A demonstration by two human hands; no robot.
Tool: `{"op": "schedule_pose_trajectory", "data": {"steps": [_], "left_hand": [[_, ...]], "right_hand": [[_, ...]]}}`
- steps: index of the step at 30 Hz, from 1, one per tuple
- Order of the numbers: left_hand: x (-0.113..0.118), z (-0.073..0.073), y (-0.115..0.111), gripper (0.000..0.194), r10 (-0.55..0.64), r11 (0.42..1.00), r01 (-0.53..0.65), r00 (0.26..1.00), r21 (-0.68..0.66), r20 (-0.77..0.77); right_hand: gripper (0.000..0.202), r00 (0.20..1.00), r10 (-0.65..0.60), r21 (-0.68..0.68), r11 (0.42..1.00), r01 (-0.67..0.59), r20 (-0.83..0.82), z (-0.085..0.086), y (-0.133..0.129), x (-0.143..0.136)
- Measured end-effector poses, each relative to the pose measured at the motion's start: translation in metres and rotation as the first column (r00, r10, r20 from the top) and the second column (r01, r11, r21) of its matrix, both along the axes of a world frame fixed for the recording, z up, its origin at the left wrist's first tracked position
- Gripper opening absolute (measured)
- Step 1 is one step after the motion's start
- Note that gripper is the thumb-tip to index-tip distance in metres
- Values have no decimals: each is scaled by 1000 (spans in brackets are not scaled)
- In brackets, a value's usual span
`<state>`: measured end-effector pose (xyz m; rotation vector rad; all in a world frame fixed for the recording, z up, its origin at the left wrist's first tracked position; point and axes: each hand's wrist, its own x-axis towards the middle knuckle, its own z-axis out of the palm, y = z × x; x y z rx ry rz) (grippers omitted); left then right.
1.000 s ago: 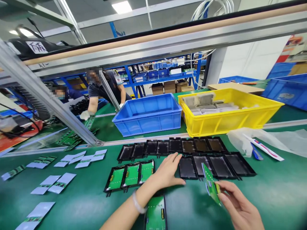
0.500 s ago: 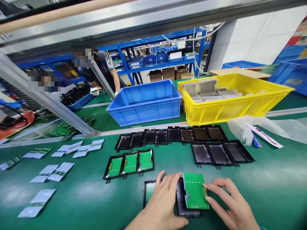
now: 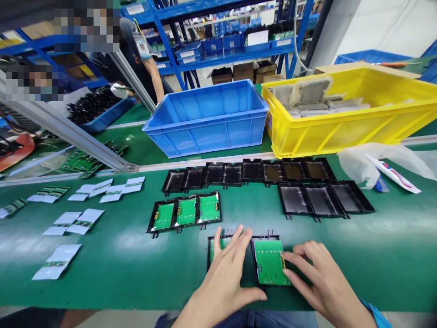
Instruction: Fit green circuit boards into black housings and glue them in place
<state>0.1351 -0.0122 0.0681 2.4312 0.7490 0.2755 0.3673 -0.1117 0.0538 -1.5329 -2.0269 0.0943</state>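
Observation:
A green circuit board [image 3: 269, 263] lies in a black plastic case [image 3: 253, 241] near the table's front edge. My right hand [image 3: 316, 273] pinches the board's right edge at a small yellow part, with thumb and index finger. My left hand [image 3: 228, 273] is open, fingers stretched out over a second black case [image 3: 209, 255] that also has a green board [image 3: 223, 243] in it. That hand covers most of this second case, and its thumb points toward the lower left of the first case. Whether the left fingertips press on the case I cannot tell.
Three cases with boards [image 3: 186, 212] stand behind my left hand. Bare black cases [image 3: 252, 171] fill rows farther back. Boards with pale sheets [image 3: 56, 262] lie left. Behind are a blue bin [image 3: 211, 136], a yellow bin [image 3: 341, 132], a tube [image 3: 396, 175] and a co-worker's arm [image 3: 153, 77].
The circuit board has gone down from a skewed position above the case to lying within its walls, still pinched by my right hand. The camera view has tilted downward.

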Motion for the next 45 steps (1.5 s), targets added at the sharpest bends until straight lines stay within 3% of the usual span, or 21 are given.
{"op": "schedule_pose_trajectory", "data": {"steps": [4, 7, 11, 20, 26, 31, 38, 45], "left_hand": [[-2, -2, 0, 94, -38, 995, 39, 999, 96, -3], [-4, -3, -3, 81, -65, 977, 67, 998, 202, -20], [-4, -3, -6, 78, -61, 962, 84, 994, 259, -96], [1, -3, -5, 91, -12, 989, 24, 996, 148, -83], [-1, 0, -6, 62, -54, 968, 85, 989, 234, -134], [-3, 1, -7, 65, -66, 945, 111, 986, 309, -155], [-4, -3, -6, 51, -40, 955, 73, 992, 289, -118], [-1, 1, -6, 53, -33, 954, 70, 991, 293, -128]], "right_hand": [[16, 1000, -13, -26, 1000, 13, 8, 3, 0, -1], [15, 1000, -14, -26, 1000, 14, 17, 7, 2, -3], [14, 1000, -16, -15, 1000, 15, -10, 15, 6, -8], [14, 1000, 5, -24, 1000, -5, -15, 18, 11, -12], [14, 1000, 0, -41, 999, -1, -28, 15, 11, -11], [14, 998, -14, -58, 998, 11, -59, 13, 11, -12], [16, 998, -36, -93, 995, 30, -58, 15, 10, -13], [32, 992, -100, -85, 991, 107, 77, 20, 12, -22]]}}
